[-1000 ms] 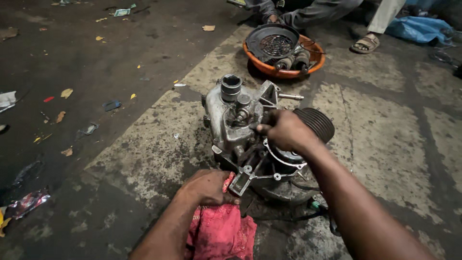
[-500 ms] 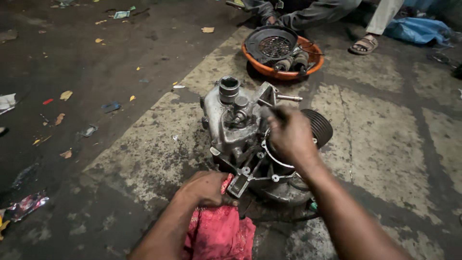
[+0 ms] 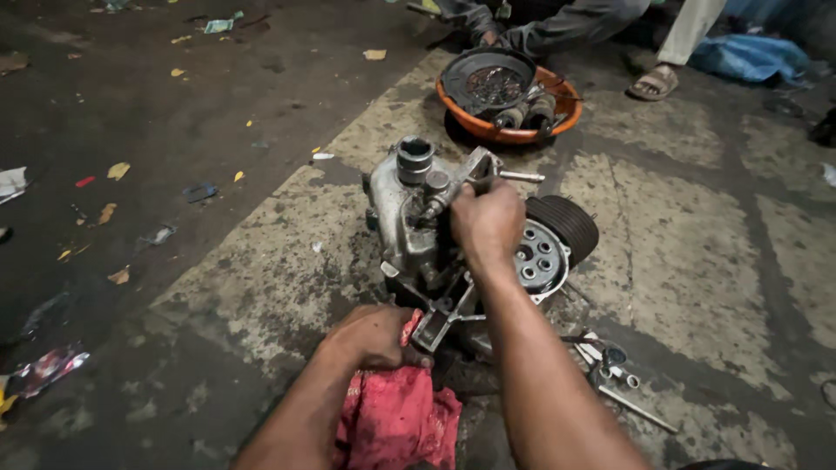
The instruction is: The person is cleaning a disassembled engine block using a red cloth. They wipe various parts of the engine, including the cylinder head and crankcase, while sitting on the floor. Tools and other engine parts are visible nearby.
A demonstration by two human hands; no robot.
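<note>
A greasy metal engine block (image 3: 409, 218) with a finned black cylinder (image 3: 570, 224) lies on the stained concrete floor. My right hand (image 3: 488, 218) is closed over the top middle of the engine, near its bracket and a short protruding stud (image 3: 521, 177). My left hand (image 3: 373, 335) rests at the engine's near corner, pressing a red rag (image 3: 396, 418) against the floor. A round plate with several holes (image 3: 538, 257) shows beside my right wrist.
An orange basin (image 3: 514, 130) with a black fan cover and parts stands behind the engine. Another person's sandalled foot (image 3: 653, 83) and legs are at the top right. Loose tools (image 3: 610, 365) lie to the right. Litter dots the dark floor on the left.
My right hand has moved left and up from the cylinder side onto the top of the engine, uncovering the holed round plate. The left hand stays on the rag.
</note>
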